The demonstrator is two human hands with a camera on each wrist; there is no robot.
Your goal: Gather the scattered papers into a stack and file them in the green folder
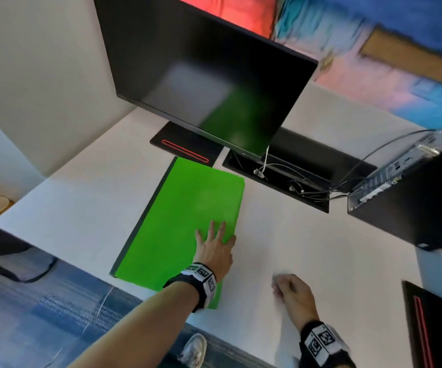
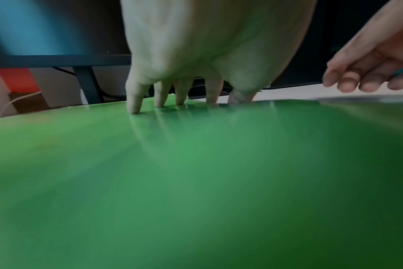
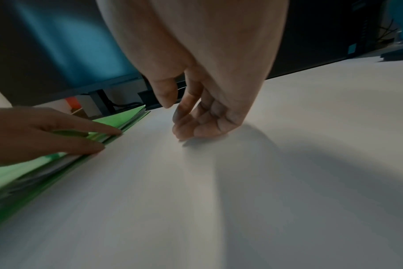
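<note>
The green folder (image 1: 185,219) lies closed and flat on the white desk (image 1: 307,248), in front of the monitor. My left hand (image 1: 214,243) presses on its near right part with straight, spread fingers (image 2: 133,103); the thumb sits at the folder's right edge. In the right wrist view the folder (image 3: 117,120) shows paper edges between its covers, with the left hand's fingers (image 3: 99,129) on top. My right hand (image 1: 290,288) hovers just over the bare desk to the right of the folder, fingers (image 3: 186,127) loosely curled and holding nothing. No loose papers are in view.
A black monitor (image 1: 201,75) on a black base (image 1: 185,147) stands behind the folder. A cable tray (image 1: 281,176) with wires and a black computer case (image 1: 411,192) sit at the back right. A second dark base (image 1: 432,322) lies at the right edge.
</note>
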